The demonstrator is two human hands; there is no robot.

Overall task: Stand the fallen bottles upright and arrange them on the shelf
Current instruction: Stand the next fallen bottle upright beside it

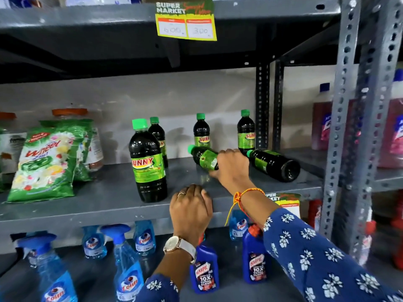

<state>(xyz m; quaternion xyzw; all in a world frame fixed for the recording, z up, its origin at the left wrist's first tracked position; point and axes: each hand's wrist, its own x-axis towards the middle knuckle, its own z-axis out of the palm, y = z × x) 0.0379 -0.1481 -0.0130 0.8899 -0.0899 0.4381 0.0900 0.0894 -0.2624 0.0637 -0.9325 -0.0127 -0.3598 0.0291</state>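
Several dark Sunny bottles with green caps are on the grey middle shelf (104,199). One large bottle (148,162) stands upright near the front. Three smaller ones stand at the back: (158,136), (201,130), (246,131). A fallen bottle (202,156) lies on its side, cap to the left, and my right hand (232,166) is closed around its lower half. A second fallen bottle (274,163) lies to the right, base toward me. My left hand (189,205) rests curled on the shelf's front edge, holding nothing.
Green Wheel detergent bags (48,160) lean at the shelf's left, with orange-capped jars behind. A perforated metal post (346,127) bounds the right side. Blue Colin spray bottles (128,264) and Harpic bottles (205,269) fill the shelf below. A price tag (186,20) hangs above.
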